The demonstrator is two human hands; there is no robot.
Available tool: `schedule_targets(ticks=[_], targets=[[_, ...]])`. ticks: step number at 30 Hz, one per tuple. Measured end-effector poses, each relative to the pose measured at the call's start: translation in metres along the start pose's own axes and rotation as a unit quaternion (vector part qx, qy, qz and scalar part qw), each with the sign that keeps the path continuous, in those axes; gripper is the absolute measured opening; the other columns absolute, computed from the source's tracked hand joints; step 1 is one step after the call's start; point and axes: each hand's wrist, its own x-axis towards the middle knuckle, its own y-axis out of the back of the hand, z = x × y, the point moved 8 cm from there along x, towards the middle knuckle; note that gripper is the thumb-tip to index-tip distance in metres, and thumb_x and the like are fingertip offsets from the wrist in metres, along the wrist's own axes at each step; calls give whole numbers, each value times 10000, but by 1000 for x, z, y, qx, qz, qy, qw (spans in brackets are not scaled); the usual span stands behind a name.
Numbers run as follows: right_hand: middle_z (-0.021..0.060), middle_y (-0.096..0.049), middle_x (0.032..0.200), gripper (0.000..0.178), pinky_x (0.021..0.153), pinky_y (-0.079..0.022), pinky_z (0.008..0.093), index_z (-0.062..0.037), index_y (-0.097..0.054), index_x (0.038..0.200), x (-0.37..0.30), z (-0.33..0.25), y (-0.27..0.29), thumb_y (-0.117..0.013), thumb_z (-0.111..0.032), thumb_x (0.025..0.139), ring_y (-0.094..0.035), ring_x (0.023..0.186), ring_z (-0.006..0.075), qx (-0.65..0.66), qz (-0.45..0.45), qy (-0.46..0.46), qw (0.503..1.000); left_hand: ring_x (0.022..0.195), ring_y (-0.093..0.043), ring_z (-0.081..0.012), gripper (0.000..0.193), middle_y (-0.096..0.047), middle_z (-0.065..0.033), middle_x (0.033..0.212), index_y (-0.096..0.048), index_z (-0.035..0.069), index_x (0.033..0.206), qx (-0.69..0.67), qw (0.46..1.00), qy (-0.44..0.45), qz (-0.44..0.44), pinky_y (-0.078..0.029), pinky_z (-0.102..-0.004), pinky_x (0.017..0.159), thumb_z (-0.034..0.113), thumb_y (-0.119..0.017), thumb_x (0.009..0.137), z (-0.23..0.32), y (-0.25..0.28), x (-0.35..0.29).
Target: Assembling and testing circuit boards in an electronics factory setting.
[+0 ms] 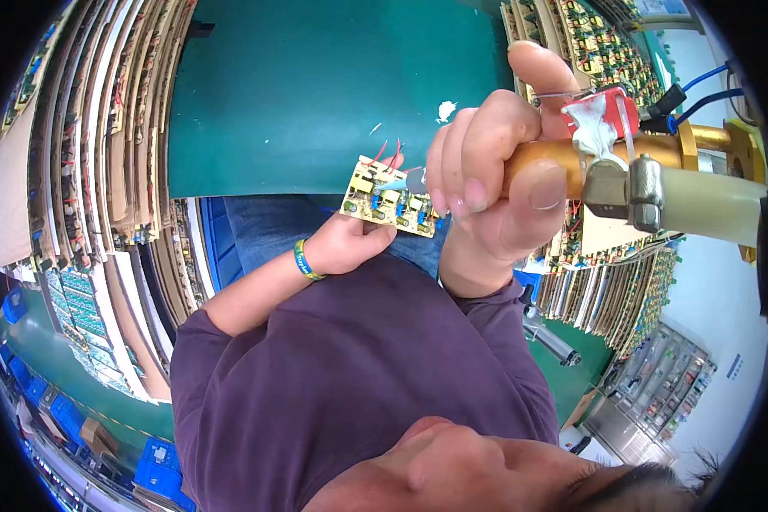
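My left hand (pixel 350 244) is closed on the lower left edge of a small yellow circuit board (pixel 360 201), holding it over my lap at the bench's near edge. Blue, black and yellow parts cover the board, and thin red wires (pixel 382 154) stick up from its far side. In my right hand (pixel 495 158) is a brass-coloured glue dispensing gun (pixel 546 160) with a red switch (pixel 602 111) smeared with white paste. Its pale blue nozzle tip (pixel 392 183) points at the board's parts; whether it touches them I cannot tell. My right fingers wrap the barrel, forefinger raised.
A green bench mat (pixel 316 85) carries a white blob (pixel 446 110) and small scraps. Cardboard-separated stacks of circuit boards stand at the left (pixel 111 119) and the right (pixel 580 38). A thick pale hose (pixel 712 203) and blue cables (pixel 706 78) run from the gun toward the right.
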Motion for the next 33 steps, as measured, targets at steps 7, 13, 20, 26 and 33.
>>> schedule_targets(ticks=[7, 13, 20, 26, 33], targets=[[-6, -461, 589, 681, 378, -407, 230, 21, -315, 1331, -9, 2, -3, -597, -414, 889, -428, 436, 88, -3, 19, 0, 1000, 1282, -368, -160, 775, -319, -78, 1444, -146, 62, 1458, -15, 999, -14, -32, -372, -331, 1018, -10, -601, 835, 19, -7, 8], [-15, -453, 580, 554, 378, -394, 230, -17, -401, 1253, -16, 8, -4, -606, -384, 892, -419, 431, 84, 51, -23, 25, 998, 1164, -469, -129, 770, -418, -40, 1320, -194, 73, 1435, -41, 999, -10, -25, -444, -293, 936, -18, -645, 817, 21, -9, 7], [-17, -458, 583, 509, 382, -392, 228, -35, -418, 1218, -11, 8, -11, -605, -380, 894, -422, 437, 81, 75, -12, 12, 997, 1119, -505, -131, 742, -461, -48, 1265, -223, 74, 1411, -48, 997, -38, -40, -460, -299, 913, -14, -651, 811, 20, -13, 11], [-12, -468, 602, 501, 405, -404, 228, -39, -407, 1219, -13, 7, -15, -604, -369, 897, -439, 463, 86, 110, -70, 37, 991, 1133, -493, -134, 742, -461, -52, 1261, -225, 63, 1407, -65, 996, -39, -44, -449, -310, 930, 12, -663, 809, 22, -15, 10], [-2, -469, 605, 591, 402, -410, 234, -2, -360, 1284, -22, 3, -6, -604, -373, 895, -441, 464, 93, 69, -15, 8, 997, 1160, -466, -142, 756, -450, -58, 1274, -231, 50, 1401, -30, 998, -34, -43, -427, -317, 953, 67, -693, 803, 19, -13, 8]])
